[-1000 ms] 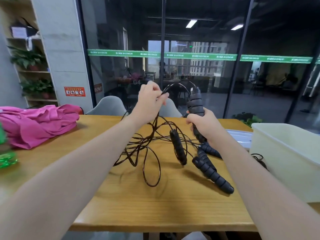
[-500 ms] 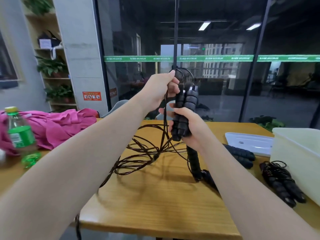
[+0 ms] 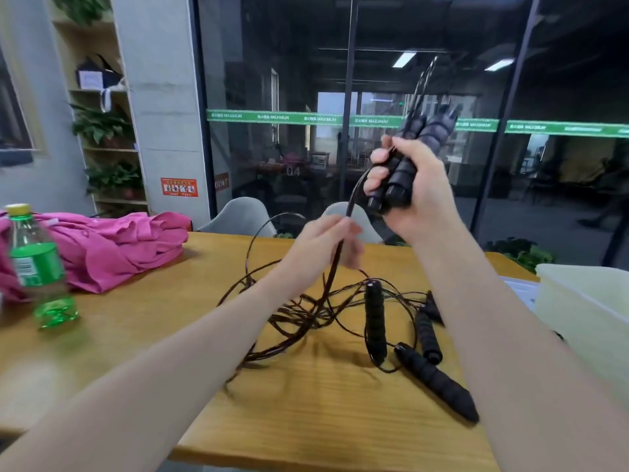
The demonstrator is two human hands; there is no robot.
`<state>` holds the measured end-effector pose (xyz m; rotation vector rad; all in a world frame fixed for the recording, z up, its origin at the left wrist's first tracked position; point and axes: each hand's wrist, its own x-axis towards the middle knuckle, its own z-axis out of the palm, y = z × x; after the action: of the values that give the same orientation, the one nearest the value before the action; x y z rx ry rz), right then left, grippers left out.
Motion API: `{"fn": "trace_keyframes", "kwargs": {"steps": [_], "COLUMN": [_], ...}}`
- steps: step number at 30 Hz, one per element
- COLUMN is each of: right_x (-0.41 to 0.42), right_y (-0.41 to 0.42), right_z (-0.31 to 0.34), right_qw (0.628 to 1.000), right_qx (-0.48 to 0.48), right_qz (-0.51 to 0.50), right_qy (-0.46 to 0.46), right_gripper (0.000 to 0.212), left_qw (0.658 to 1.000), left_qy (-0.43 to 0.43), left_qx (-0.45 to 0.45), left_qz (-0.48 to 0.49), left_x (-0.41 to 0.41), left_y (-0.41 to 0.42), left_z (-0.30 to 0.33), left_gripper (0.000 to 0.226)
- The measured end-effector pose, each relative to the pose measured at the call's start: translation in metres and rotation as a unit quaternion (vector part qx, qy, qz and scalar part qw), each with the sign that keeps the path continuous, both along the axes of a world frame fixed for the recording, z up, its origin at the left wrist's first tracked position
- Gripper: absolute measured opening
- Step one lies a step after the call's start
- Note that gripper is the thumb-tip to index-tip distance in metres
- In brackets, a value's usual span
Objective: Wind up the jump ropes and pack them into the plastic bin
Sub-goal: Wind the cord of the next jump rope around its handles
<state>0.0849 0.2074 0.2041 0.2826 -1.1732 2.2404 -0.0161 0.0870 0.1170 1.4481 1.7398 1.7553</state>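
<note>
Both hands are busy with one jump rope. The right hand (image 3: 413,195) is raised and its fingers are curled around a pair of black foam handles (image 3: 406,165), held side by side and pointing up. The left hand (image 3: 326,243) is lower, just above the counter (image 3: 143,335), and it pinches the thin black cord (image 3: 354,195) that runs down from the handles into the tangle of cords (image 3: 299,311) lying on the wood.

Three more loose handles (image 3: 374,321) lie on the counter, near the right forearm, with their cords mixed into the tangle. The plastic bin (image 3: 585,301) stands at the right edge of the counter, and its inside cannot be seen from here. A flat white lid (image 3: 520,287) shows just beside it.

As a judgement, the task is in its early part: the winding of this rope seems only to begin, no rope is seen going into the bin, and the ropes on the counter are not yet wound.

Compared with half a second ago, the right hand has gone higher with the handles, and the left hand has come down from the top of the handles along the cord.

A pink garment (image 3: 112,247) and a green bottle (image 3: 41,270) are on the left side.
</note>
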Motion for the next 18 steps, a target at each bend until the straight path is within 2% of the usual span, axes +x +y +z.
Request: {"fn": "trace_keyframes", "kwargs": {"steps": [2, 4, 8, 10, 13, 16, 18], "right_x": [0.004, 0.004, -0.001, -0.004, -0.006, -0.003, -0.002], "right_y": [0.002, 0.004, 0.008, 0.006, -0.008, -0.031, -0.046], "right_z": [0.011, 0.011, -0.02, -0.043, -0.067, -0.079, -0.082], "right_qw": [1.0, 0.997, 0.968, 0.958, 0.959, 0.958, 0.962], "right_qx": [0.013, 0.036, 0.115, 0.142, 0.136, 0.137, 0.112], "right_qz": [-0.021, -0.064, -0.131, -0.104, -0.02, 0.092, 0.142], "right_qy": [0.0, -0.029, -0.18, -0.226, -0.248, -0.234, -0.206], "right_gripper": [0.006, 0.007, 0.018, 0.021, 0.025, 0.042, 0.052], "left_qw": [0.998, 0.998, 0.987, 0.982, 0.97, 0.939, 0.925], "left_qy": [0.036, 0.03, -0.136, -0.18, -0.241, -0.329, -0.359], "left_qx": [-0.04, -0.064, -0.064, -0.047, 0.018, 0.101, 0.123], "left_qz": [-0.009, -0.002, 0.049, 0.037, 0.007, -0.009, 0.0], "left_x": [0.001, 0.001, -0.002, -0.003, -0.007, -0.024, -0.035], "left_y": [-0.002, -0.001, 0.002, -0.004, -0.018, -0.025, -0.029], "left_z": [-0.005, -0.006, 0.016, 0.036, 0.076, 0.107, 0.111], "left_gripper": [0.043, 0.046, 0.05, 0.044, 0.035, 0.033, 0.033]}}
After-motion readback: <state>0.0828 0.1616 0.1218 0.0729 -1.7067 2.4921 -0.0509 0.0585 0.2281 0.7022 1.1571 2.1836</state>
